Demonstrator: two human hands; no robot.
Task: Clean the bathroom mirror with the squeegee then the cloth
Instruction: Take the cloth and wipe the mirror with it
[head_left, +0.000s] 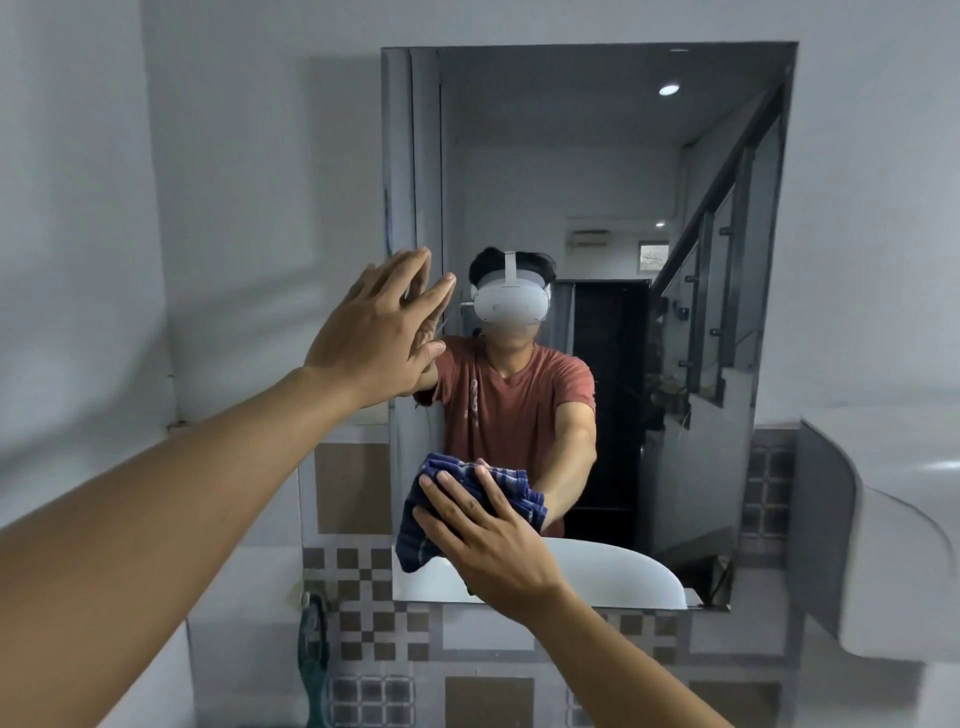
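Observation:
The rectangular mirror (597, 156) hangs on the wall straight ahead. My right hand (488, 540) lies with spread, fairly straight fingers on a dark blue checked cloth (415, 540) and presses it against the lower left of the glass. A loose corner of the cloth hangs below my thumb. My left hand (379, 332) rests flat, fingers straight, on the mirror's left edge at about mid height. It holds nothing. A dark green tool (311, 654) stands against the tiled wall below and left of the mirror; I cannot tell if it is the squeegee.
A white basin (893, 530) juts out at the right, close to the mirror's lower right corner. Brown and grey checked tiles (363, 613) cover the wall under the mirror. The mirror reflects a person in a red shirt, a staircase and a dark door.

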